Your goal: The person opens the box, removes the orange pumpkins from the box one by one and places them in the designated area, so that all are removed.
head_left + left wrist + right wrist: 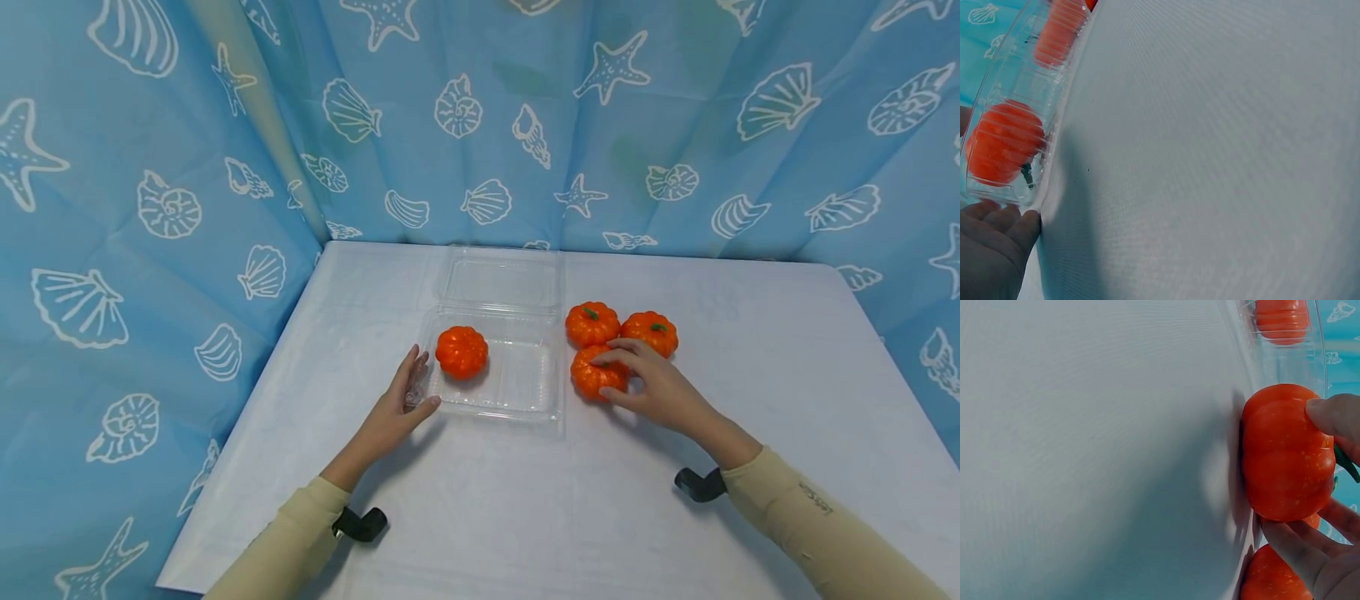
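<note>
A clear plastic clamshell box (528, 379) lies on the table with its lid folded back. One small orange pumpkin (462, 352) sits in the left part of its base, also visible through the box wall in the left wrist view. My left hand (386, 421) rests at the box's left end, fingers extended and thumb near the front corner. To the right of the box, my right hand (663, 392) holds another orange pumpkin (1285, 453) between thumb and fingers. Two more pumpkins with green stems, one at the back (591, 321) and one at right (651, 329), stand close behind it.
White cloth covers the table (480, 517). Blue curtains (480, 125) with white shell and starfish prints hang behind it and along the left side. Each wrist carries a black camera mount, one on the left (362, 525) and one on the right (699, 485).
</note>
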Demonstrator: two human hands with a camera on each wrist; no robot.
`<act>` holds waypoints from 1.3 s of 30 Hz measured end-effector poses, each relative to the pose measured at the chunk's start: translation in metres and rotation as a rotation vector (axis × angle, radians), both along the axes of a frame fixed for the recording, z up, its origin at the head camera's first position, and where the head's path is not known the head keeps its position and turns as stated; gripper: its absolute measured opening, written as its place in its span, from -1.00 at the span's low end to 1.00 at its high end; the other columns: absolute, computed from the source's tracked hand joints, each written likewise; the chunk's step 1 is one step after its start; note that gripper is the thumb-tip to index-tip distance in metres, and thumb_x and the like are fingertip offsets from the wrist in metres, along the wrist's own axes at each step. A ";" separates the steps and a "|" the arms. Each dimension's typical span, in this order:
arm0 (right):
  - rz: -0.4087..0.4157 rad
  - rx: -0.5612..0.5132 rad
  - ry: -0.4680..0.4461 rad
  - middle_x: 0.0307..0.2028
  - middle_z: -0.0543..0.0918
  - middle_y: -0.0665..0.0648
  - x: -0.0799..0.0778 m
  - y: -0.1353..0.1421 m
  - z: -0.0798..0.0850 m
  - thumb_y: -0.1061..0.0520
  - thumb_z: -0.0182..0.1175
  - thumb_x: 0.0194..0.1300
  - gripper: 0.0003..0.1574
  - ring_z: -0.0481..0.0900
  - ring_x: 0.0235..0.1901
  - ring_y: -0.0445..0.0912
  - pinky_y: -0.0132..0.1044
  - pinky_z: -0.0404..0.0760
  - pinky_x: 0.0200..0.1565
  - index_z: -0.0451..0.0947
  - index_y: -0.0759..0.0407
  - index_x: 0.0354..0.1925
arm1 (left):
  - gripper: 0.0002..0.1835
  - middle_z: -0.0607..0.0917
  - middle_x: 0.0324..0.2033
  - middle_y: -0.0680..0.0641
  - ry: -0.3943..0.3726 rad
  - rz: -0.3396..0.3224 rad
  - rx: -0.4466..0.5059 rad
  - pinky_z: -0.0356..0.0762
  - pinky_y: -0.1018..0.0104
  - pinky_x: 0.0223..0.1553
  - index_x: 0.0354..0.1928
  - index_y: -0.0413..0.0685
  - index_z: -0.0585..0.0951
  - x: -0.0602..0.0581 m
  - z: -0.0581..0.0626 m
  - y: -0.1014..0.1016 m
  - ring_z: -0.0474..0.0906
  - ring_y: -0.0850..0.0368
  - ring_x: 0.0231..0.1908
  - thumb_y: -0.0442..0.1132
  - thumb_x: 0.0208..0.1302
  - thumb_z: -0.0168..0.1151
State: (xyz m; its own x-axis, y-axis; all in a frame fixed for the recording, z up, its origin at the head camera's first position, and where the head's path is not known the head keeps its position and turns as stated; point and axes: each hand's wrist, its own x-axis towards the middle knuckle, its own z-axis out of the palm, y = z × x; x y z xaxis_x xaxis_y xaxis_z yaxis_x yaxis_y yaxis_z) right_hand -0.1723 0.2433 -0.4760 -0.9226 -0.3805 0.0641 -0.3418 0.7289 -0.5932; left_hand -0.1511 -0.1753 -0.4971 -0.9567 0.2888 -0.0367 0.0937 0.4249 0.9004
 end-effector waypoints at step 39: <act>0.001 -0.006 0.098 0.30 0.44 0.27 0.002 0.002 0.008 0.07 0.48 0.23 -0.30 0.35 0.31 0.25 0.37 0.45 0.19 0.53 0.03 0.32 | -0.03 0.11 0.59 -0.07 0.005 -0.005 0.003 0.17 -0.18 0.43 0.65 0.07 -0.14 0.000 0.000 -0.001 0.05 -0.05 0.55 -0.17 0.44 0.27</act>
State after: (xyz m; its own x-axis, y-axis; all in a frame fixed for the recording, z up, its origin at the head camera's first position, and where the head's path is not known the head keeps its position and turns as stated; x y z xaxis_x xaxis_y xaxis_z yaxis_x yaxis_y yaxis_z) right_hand -0.1700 0.2448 -0.4680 -0.9112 -0.3811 0.1566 -0.3996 0.7252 -0.5608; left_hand -0.1510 -0.1759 -0.4972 -0.9553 0.2940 -0.0309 0.1007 0.4219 0.9010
